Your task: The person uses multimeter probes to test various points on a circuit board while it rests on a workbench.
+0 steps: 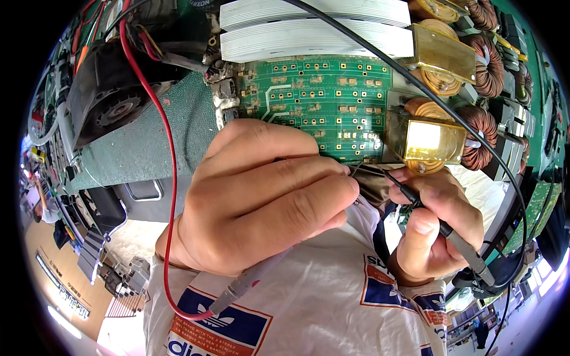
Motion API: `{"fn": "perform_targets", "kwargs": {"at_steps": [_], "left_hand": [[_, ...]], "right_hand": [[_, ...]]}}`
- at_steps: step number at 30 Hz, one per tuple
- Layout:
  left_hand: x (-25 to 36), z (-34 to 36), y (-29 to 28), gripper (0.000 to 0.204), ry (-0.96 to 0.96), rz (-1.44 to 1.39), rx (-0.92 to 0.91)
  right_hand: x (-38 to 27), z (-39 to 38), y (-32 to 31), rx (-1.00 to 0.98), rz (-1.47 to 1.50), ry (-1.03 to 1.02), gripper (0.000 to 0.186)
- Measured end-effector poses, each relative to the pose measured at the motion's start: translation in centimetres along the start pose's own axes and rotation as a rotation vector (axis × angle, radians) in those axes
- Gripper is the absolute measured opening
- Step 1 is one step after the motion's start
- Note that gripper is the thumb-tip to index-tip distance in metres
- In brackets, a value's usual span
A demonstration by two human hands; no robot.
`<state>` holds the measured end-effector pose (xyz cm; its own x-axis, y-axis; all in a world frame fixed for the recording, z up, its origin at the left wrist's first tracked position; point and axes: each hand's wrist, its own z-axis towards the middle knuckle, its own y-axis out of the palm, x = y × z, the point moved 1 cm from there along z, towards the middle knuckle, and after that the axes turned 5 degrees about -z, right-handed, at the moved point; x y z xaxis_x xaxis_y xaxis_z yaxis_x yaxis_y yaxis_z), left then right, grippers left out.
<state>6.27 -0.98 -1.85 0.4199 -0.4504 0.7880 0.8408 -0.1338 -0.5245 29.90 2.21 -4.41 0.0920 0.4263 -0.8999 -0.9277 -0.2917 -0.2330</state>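
Note:
A green circuit board [320, 107] with rows of small pads and chip parts lies in front of me. My left hand [261, 202] is closed round a test probe [234, 292] with a clear handle and a red lead. Between the fingers of my right hand [442, 219] sits a black test probe [466, 249], its thin tip angled up and left. Both tips meet the area of the board's near edge, close together. I cannot tell whether they touch the metal there. My left fingers cover part of the board's lower left.
White finned heatsinks [314, 35] stand beyond the board. To its right are yellow-taped transformers [436, 139] and copper toroid coils [478, 133]. A black fan [110, 107] sits left on the green mat [142, 145]. The red lead [166, 130] and black lead [380, 53] cross the view.

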Motion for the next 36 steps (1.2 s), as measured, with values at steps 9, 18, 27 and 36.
{"fn": "perform_targets", "kwargs": {"at_steps": [9, 18, 27, 36], "left_hand": [[0.1, 0.2, 0.1, 0.035, -0.037, 0.006, 0.022], [0.1, 0.2, -0.1, 0.035, -0.021, 0.017, -0.009], [0.0, -0.3, -0.2, 0.028, 0.030, 0.043, 0.039], [0.8, -0.1, -0.2, 0.028, -0.012, 0.094, 0.049]], "right_hand": [[-0.1, 0.8, -0.5, -0.107, -0.081, 0.015, 0.024], [0.4, -0.7, 0.7, 0.091, 0.137, 0.140, 0.021], [-0.7, -0.6, 1.0, 0.122, 0.058, 0.213, 0.016], [-0.9, -0.6, 1.5, 0.168, 0.094, 0.221, 0.013]]}}
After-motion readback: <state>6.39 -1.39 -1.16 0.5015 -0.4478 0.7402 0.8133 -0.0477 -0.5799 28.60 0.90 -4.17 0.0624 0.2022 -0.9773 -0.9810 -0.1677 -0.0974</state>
